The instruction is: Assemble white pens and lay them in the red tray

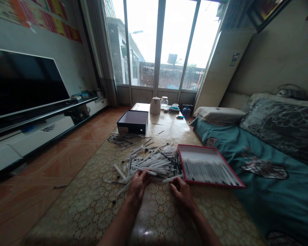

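Observation:
My left hand (pixel 138 184) is closed, its thumb and fingers pinching a white pen barrel (pixel 150 173) at the near edge of a loose pile. In my right hand (pixel 181 192), also closed, another white tube (pixel 172 178), looking like a pen barrel, points left. Between and beyond both hands spreads the pile of white pen barrels (pixel 156 160), mixed with black parts. To the right of my right hand lies a shallow red-rimmed box (pixel 215 148) with a row of pens (pixel 205 171) side by side. Thin dark refills (pixel 124 139) lie behind the pile.
A dark blue box (pixel 130 129) stands on the patterned table (pixel 92 205), farther back on the left. Beyond it are a kettle (pixel 155 106), a glass jar (pixel 164 102) and a tissue pack (pixel 174 107). A sofa with a teal cover (pixel 228 143) borders the right side.

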Tool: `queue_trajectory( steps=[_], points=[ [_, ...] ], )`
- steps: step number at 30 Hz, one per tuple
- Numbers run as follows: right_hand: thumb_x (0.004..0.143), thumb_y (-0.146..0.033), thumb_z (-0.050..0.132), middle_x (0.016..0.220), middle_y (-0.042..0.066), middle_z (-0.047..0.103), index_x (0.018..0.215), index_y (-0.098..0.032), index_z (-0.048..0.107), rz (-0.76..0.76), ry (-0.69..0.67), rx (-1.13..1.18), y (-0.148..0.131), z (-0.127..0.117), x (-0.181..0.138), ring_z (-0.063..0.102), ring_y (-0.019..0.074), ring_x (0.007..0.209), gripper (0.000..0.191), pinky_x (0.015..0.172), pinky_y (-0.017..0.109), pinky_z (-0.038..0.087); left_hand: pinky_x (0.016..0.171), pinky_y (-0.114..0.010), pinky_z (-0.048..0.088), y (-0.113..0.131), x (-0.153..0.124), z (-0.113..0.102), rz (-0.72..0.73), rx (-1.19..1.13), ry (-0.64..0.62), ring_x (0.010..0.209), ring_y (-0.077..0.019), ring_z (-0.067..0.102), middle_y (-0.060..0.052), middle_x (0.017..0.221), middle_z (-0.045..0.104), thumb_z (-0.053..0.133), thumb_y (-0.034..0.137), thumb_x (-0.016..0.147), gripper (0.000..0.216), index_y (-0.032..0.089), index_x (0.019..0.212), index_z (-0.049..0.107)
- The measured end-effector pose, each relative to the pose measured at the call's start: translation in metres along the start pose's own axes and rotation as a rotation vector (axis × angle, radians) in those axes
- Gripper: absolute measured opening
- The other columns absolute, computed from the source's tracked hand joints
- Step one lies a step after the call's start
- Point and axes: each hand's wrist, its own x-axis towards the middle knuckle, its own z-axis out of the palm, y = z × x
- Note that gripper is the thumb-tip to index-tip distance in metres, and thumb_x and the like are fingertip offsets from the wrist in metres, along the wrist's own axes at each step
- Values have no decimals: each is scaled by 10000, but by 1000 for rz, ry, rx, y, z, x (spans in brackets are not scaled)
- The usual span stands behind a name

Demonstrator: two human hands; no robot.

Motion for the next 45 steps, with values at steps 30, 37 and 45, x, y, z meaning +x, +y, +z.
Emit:
queue_trajectory(
  steps=[30,37,45],
  points=[
    [756,-328,600,687,19,609,847,-163,603,58,71,464,-19,56,-19,565,135,558,188,539,242,465,672,-248,551,-32,-53,-23,59,-111,-2,671,-150,675,-37,707,683,677,103,708,140,136,813,591],
    [786,-373,567,645,4,588,832,-161,606,42,51,421,-21,55,-19,545,126,539,220,527,228,448,687,-259,554,-32,-54,-22,66,-117,-7,673,-149,676,-30,708,687,697,119,689,164,141,815,594],
    [880,-444,396,558,-20,508,638,-183,534,-74,54,141,-19,56,-19,479,109,521,382,515,207,369,717,-275,537,-31,-53,-25,56,-98,-79,693,-161,675,-34,714,694,757,197,622,250,130,814,612]
  ],
)
